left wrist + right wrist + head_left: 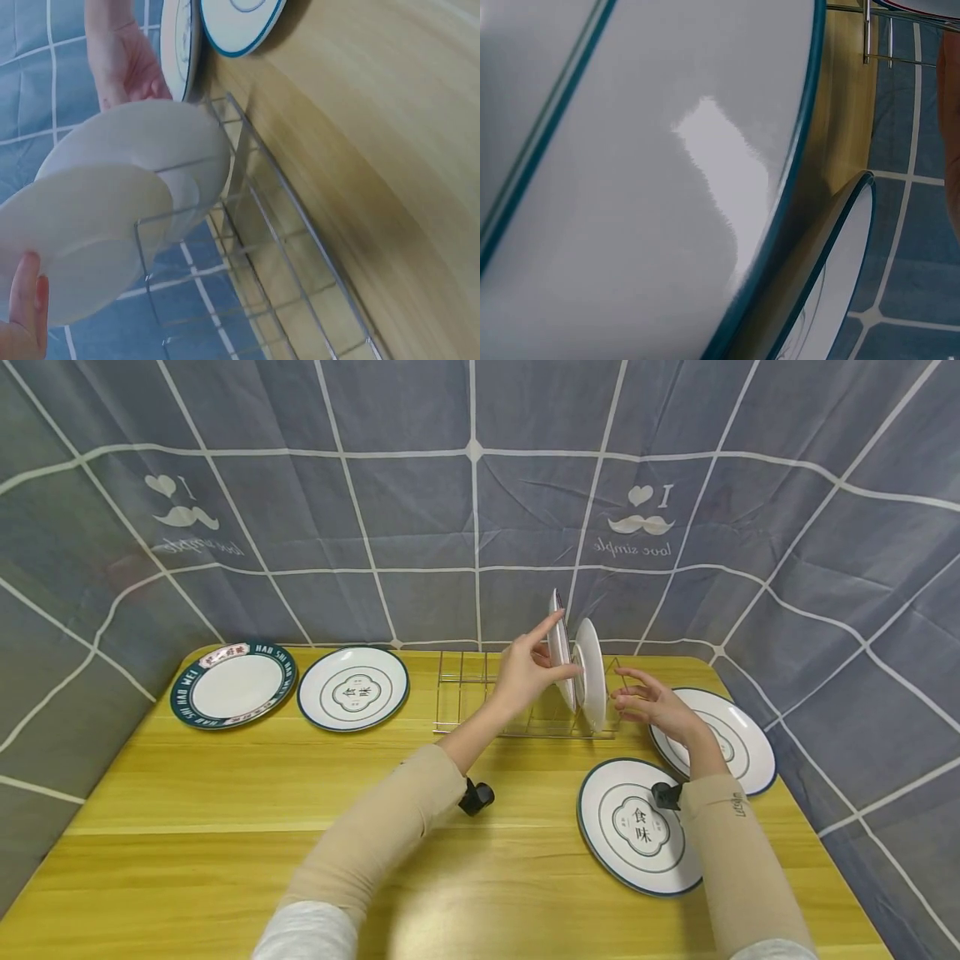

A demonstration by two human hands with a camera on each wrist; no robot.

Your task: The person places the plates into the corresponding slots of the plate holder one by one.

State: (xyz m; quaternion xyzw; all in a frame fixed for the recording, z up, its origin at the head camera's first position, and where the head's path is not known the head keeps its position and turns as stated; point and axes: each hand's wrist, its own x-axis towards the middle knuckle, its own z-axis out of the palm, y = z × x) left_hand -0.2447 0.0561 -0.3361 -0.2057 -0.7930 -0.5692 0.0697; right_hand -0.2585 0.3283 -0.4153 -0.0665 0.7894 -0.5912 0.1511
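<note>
Two white plates stand on edge in a wire rack point(525, 724). At the left one point(557, 647), my left hand point(519, 670) holds its side, with the index finger up near the rim and the thumb across the front. The left wrist view shows fingers point(26, 294) against the pale face of this plate point(82, 225). The right plate point(594, 681) stands close beside it. My right hand point(658, 706) is just right of that plate at the rack's end, fingers loosely bent and holding nothing. From the left wrist, the right hand point(131, 64) appears behind the far plate, fingertips partly hidden.
A blue-rimmed plate point(637, 852) lies at front right, another point(738, 727) behind it, partly under the right arm. On the left lie a plate with a patterned dark border point(232, 687) and a blue-rimmed plate point(330, 685). A grey checked curtain point(420, 518) hangs behind the wooden table point(247, 852).
</note>
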